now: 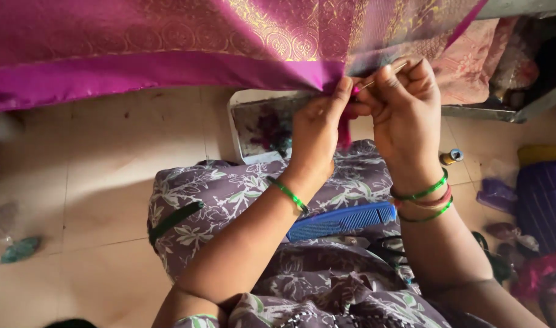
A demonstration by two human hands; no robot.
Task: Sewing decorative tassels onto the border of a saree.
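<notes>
1. At the hem of the magenta sari cloth [168, 70], my left hand [317, 130] pinches the tassel threads [344, 130].
2. My right hand [405, 106] grips a thin needle [381, 77]; this tassel looks unfinished.
3. A blue comb [341, 220] lies on my lap.

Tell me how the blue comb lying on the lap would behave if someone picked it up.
The blue comb looks like thin moulded plastic, so it is probably light and fairly stiff, flexing only slightly. Its flat shape on the patterned lap cloth suggests it would not roll, though it might slide off smooth fabric. The fine teeth could perhaps snag loose threads.
</notes>
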